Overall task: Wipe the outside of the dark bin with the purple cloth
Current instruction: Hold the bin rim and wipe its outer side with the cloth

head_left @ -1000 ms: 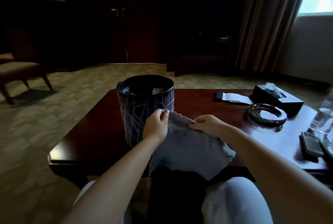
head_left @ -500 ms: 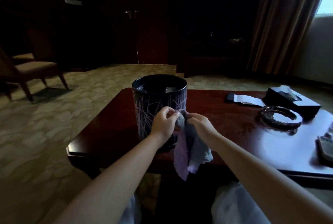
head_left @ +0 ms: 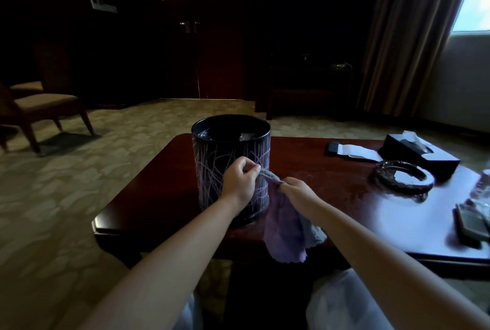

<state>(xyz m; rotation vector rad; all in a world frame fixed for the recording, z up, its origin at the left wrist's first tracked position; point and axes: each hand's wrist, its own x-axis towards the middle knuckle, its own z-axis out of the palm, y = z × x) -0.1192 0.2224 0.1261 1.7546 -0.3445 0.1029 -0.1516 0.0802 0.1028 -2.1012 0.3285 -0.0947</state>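
Observation:
The dark bin point(head_left: 212, 165), round with pale scribbled lines, stands upright on the left part of the dark red table point(head_left: 331, 191). My left hand point(head_left: 240, 182) is in front of the bin's near wall and pinches the top edge of the purple cloth point(head_left: 285, 226). My right hand point(head_left: 299, 193) pinches the same edge just to the right. The cloth hangs folded below both hands, over the table's front edge. Something crumpled lies inside the bin.
On the table's right side lie a glass ashtray point(head_left: 404, 179), a black tissue box point(head_left: 420, 156), a paper slip point(head_left: 354, 152) and remotes point(head_left: 470, 222). A wooden chair point(head_left: 39, 109) stands on the carpet at far left. A curtain point(head_left: 405, 32) hangs at back right.
The cloth was spread wide between both hands; now it is gathered and hangs folded. My right hand moved in toward my left.

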